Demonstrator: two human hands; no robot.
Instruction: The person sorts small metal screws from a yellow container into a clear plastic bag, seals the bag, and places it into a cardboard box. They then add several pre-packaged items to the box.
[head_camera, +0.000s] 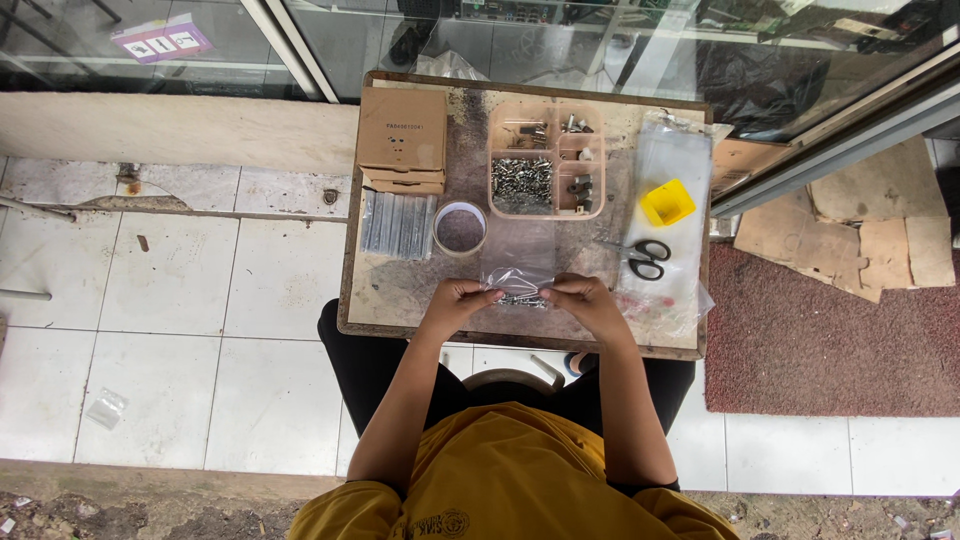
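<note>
My left hand (458, 300) and my right hand (583, 298) pinch the two ends of a small clear plastic bag (521, 297) with several small metal screws inside, held just above the near edge of a worn wooden table (400, 285). Both hands are closed on the bag's top edge. More clear bags (518, 260) lie flat right behind it.
A pink compartment tray (546, 160) of screws sits at the back. Around it are stacked cardboard boxes (402, 135), a row of filled bags (398, 225), a round tub (461, 228), black scissors (642, 256), a yellow cup (667, 202) and plastic sheeting (672, 160). Red mat (830, 340) at the right.
</note>
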